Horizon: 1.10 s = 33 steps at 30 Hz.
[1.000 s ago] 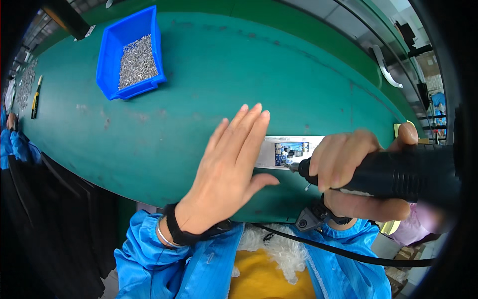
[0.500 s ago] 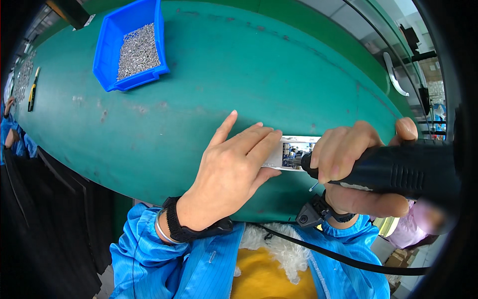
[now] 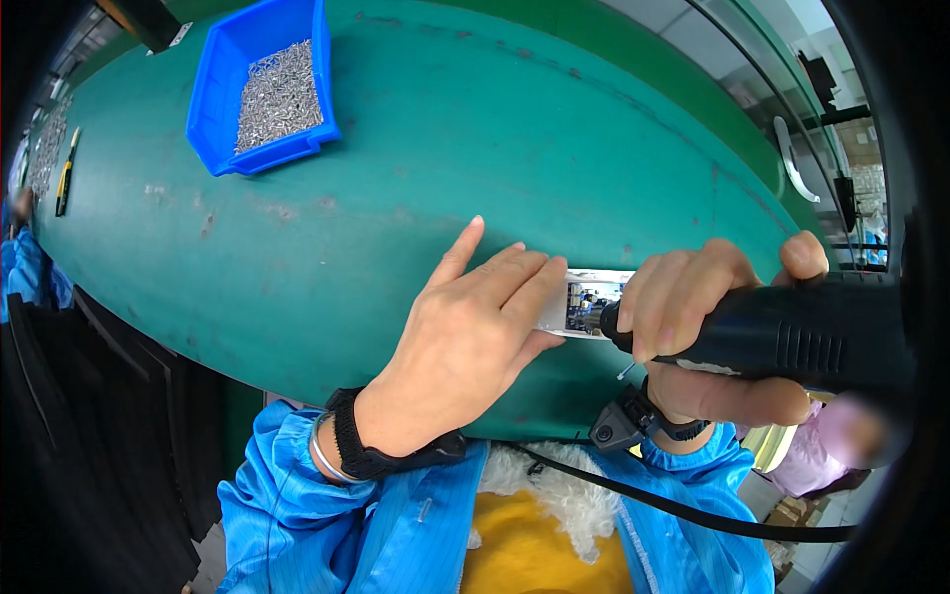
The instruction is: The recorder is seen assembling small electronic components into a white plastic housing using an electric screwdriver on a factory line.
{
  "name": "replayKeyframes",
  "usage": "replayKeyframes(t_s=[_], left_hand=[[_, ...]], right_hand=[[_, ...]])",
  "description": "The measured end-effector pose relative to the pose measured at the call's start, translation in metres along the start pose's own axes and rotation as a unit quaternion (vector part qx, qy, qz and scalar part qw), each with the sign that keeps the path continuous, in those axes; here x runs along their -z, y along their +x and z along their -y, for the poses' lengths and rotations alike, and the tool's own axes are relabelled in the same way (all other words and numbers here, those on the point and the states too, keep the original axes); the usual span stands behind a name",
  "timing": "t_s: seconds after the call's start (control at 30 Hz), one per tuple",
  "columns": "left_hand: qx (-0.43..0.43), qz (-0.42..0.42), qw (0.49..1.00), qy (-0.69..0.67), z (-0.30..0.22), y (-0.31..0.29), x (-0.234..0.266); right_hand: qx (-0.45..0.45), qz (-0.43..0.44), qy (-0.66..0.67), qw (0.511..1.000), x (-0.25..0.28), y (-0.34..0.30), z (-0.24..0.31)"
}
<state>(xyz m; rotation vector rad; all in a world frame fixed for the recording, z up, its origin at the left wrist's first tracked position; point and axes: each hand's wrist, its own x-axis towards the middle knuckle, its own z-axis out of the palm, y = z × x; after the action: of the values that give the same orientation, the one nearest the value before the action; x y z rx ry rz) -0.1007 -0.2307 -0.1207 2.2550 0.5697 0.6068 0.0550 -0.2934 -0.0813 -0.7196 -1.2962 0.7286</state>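
Head view: the white case [image 3: 552, 317] lies flat on the green table [image 3: 416, 168], a dark board [image 3: 585, 297] showing in its opening. Against a second ago, when the left hand [image 3: 460, 322] lay flatter beside the case, its index finger and thumb now close on the case's left end, the middle fingers together and the little finger apart. At the case's right, the right hand [image 3: 683, 302] has its fingers clamped round the black driver [image 3: 782, 342]; the driver's nose has shifted over the board, hiding its tip, so seating cannot be told. This suggests the case is now braced for driving, and little differs from half a second ago. Beyond the case, to its left, stands a blue bin [image 3: 322, 74] of screws [image 3: 280, 96]; farther left lies a yellow-and-black tool [image 3: 66, 178]. No brand, label or writing can be read on the case, driver or bin.
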Motion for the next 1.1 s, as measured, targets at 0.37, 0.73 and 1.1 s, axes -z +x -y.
replayKeyframes(t_s=[0.37, 0.73, 1.1], left_hand=[[-0.002, -0.005, 1.000, 0.024, -0.003, -0.003, -0.005], [0.015, 0.057, 0.998, 0.022, 0.014, 0.009, 0.019], [-0.050, 0.034, 0.998, 0.022, 0.118, 0.235, 0.024]], right_hand=[[-0.041, -0.070, -0.007, 0.997, -0.018, -0.003, 0.002], [-0.025, -0.076, -0.007, 0.997, -0.018, 0.007, -0.010], [0.054, -0.270, -0.120, 0.954, 0.022, -0.038, -0.016]])
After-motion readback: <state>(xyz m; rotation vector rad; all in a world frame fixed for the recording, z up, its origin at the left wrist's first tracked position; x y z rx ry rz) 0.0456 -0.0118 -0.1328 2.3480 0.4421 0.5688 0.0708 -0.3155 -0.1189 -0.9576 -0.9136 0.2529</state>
